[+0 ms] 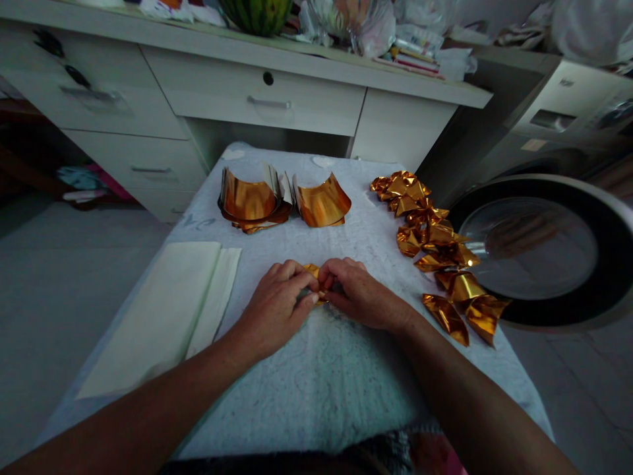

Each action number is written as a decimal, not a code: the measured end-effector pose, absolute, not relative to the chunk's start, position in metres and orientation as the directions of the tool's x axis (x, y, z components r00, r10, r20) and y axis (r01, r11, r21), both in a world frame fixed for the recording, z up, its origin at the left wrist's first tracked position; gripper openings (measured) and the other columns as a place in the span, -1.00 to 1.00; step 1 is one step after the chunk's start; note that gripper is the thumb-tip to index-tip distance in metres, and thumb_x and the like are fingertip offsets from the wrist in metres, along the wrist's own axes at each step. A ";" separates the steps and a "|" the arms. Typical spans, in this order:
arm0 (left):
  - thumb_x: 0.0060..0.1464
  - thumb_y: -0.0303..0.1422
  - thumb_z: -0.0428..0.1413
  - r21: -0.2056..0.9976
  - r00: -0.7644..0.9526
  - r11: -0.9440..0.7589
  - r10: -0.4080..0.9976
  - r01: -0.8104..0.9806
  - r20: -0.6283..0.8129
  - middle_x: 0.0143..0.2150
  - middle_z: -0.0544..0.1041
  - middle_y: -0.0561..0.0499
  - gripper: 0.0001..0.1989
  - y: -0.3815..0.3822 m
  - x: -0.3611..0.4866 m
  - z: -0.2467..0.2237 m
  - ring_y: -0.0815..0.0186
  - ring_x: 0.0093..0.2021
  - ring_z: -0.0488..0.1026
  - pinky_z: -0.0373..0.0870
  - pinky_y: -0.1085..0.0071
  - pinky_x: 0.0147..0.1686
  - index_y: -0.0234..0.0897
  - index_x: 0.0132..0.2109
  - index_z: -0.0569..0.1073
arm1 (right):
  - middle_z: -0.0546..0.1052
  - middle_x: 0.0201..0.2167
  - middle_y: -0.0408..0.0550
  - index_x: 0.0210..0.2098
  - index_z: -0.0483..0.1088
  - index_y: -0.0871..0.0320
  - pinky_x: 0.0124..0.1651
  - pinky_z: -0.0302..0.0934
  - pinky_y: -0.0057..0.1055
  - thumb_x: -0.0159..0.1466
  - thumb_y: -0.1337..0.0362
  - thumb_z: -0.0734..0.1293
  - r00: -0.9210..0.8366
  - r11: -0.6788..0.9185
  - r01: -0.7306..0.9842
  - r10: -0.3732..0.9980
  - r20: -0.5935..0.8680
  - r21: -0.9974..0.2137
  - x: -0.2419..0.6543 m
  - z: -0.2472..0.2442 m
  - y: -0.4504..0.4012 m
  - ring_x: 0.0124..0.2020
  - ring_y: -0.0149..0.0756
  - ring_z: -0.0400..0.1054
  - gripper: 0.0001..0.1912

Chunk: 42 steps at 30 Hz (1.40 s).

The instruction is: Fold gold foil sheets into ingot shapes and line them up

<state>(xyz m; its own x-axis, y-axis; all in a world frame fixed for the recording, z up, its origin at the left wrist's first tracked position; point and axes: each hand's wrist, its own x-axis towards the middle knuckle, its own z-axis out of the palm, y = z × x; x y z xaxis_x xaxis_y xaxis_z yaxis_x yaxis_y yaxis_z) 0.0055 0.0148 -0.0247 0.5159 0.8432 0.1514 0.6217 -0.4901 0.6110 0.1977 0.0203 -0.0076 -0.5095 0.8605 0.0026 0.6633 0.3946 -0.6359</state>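
Note:
Between my hands, at the middle of the cloth-covered table, is a small piece of gold foil paper, mostly hidden by my fingers. My left hand pinches its left side with thumb and fingers. From the right, my right hand grips the other side with bent fingers. Beyond them stand two stacks of curved gold foil sheets, a left stack and a right stack. Along the table's right side lies a row of folded gold foil pieces, several of them overlapping.
Pale paper sheets lie flat on the left of the table. A white drawer cabinet stands behind, with a watermelon and plastic bags on top. At right, a washing machine's round door hangs open beside the table edge.

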 end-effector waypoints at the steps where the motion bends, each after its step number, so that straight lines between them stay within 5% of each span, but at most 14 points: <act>1: 0.15 -0.44 0.07 0.606 0.515 -0.492 0.843 0.625 0.154 -0.16 0.41 0.00 -0.90 0.015 0.006 -0.025 0.18 -0.09 0.34 0.32 0.14 -0.05 -0.17 -0.20 0.45 | 0.47 -0.35 -0.15 -0.26 0.32 0.13 -0.13 0.02 -0.34 0.20 0.48 0.30 -0.510 0.396 0.663 0.860 0.005 -0.636 0.198 -0.008 0.020 -0.26 -0.29 0.25 -0.85; 18: 0.07 -0.48 0.10 0.598 0.548 -0.488 0.831 0.635 0.097 -0.11 0.40 -0.04 -0.85 0.017 0.001 -0.026 0.13 -0.05 0.31 0.30 0.12 -0.02 -0.21 -0.18 0.42 | 0.43 -0.28 -0.08 -0.21 0.32 0.13 -0.15 0.00 -0.28 0.23 0.25 0.34 -0.464 0.389 0.735 0.886 0.006 -0.555 0.191 -0.012 0.014 -0.23 -0.22 0.21 -0.83; 28: 0.09 -0.46 0.09 0.598 0.558 -0.485 0.827 0.638 0.076 -0.09 0.39 -0.04 -0.84 0.018 0.001 -0.025 0.14 -0.03 0.30 0.29 0.11 0.01 -0.20 -0.15 0.42 | 0.43 -0.22 -0.04 -0.17 0.26 0.14 -0.13 -0.01 -0.24 0.22 0.32 0.30 -0.427 0.354 0.773 0.904 -0.020 -0.526 0.185 -0.008 0.011 -0.22 -0.19 0.19 -0.81; 35: 0.08 -0.45 0.10 0.601 0.551 -0.478 0.831 0.641 0.075 -0.09 0.40 -0.04 -0.83 0.018 0.001 -0.025 0.13 -0.02 0.30 0.30 0.11 0.02 -0.19 -0.15 0.44 | 0.42 -0.13 0.00 0.10 0.18 0.13 -0.03 0.02 -0.19 0.21 0.47 0.23 -0.459 0.358 0.737 0.888 -0.036 -0.573 0.189 -0.011 0.010 -0.14 -0.18 0.19 -0.54; 42: 0.08 -0.47 0.11 0.600 0.556 -0.481 0.828 0.639 0.072 -0.07 0.40 -0.04 -0.83 0.019 0.000 -0.028 0.14 -0.01 0.30 0.28 0.12 0.02 -0.22 -0.15 0.44 | 0.41 -0.07 0.04 0.14 0.17 0.16 0.01 0.03 -0.16 0.18 0.52 0.17 -0.473 0.369 0.742 0.880 -0.047 -0.560 0.192 -0.013 0.010 -0.12 -0.16 0.19 -0.48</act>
<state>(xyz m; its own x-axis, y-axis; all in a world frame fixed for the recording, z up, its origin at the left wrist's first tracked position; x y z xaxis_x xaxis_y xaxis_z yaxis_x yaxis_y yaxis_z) 0.0001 0.0188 -0.0277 0.5561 0.8280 0.0721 0.6388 -0.4813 0.6002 0.1916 0.0100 -0.0126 -0.4731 0.8798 -0.0467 0.7417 0.3692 -0.5599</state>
